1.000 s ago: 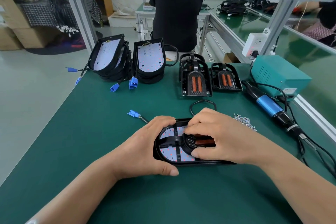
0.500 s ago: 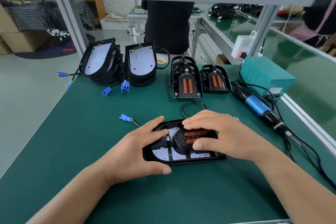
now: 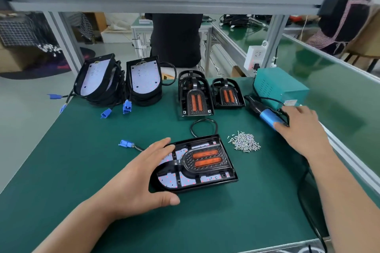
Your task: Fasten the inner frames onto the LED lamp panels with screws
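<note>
1. The left hand [image 3: 141,178] grasps the rounded left end of the panel [image 3: 170,181] — thumb on the near edge, fingers curled over the far one — and the panel lies flat on the green mat [image 3: 82,160].
2. The frame [image 3: 205,160] sits inside the panel (its two orange strips face up), toward the panel's square right end.
3. A blue plug [image 3: 125,143] lies on the mat just left of that hand; a black cable loop [image 3: 202,126] lies just beyond the panel.
4. The screws [image 3: 244,142] sit in a loose pile near the panel's far right corner, apart from it.
5. The right hand [image 3: 302,129] is further right, laid over the driver [image 3: 267,116], thumb against its blue barrel; whether the fingers have closed round it cannot be told.
6. Beyond, spare frames [image 3: 195,98] stand in two groups mid-table, and a teal box [image 3: 279,86] sits behind the driver.
7. At the far left, two panel stacks [image 3: 145,80] lean upright — blue plugs trail from them.
</note>
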`<state>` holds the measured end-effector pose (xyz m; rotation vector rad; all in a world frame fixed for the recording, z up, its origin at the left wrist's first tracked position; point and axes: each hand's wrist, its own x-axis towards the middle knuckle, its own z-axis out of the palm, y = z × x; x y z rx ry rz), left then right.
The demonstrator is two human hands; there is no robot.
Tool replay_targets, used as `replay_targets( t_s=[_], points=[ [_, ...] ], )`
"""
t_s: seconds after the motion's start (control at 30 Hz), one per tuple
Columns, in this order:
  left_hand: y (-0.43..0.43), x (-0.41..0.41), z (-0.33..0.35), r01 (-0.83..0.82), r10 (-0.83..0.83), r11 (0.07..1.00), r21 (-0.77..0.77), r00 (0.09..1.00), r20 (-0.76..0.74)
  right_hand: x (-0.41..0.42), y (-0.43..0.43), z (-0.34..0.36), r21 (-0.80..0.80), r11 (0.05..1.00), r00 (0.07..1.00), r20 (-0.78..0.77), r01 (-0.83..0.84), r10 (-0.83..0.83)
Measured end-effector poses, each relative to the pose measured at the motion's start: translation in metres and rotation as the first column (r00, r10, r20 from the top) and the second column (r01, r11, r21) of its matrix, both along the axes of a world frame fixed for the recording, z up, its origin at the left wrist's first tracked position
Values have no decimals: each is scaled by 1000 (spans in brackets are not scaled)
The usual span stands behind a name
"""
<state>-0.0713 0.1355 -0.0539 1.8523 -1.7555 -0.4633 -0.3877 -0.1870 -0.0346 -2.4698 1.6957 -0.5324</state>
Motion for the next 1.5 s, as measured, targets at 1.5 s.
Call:
replay_targets(
  t_s=[1.5],
  points=[
    [-251, -131, 56, 245, -393, 900, 361, 814, 427, -7, -3, -3, 244, 955, 816, 579, -166, -6]
  ],
)
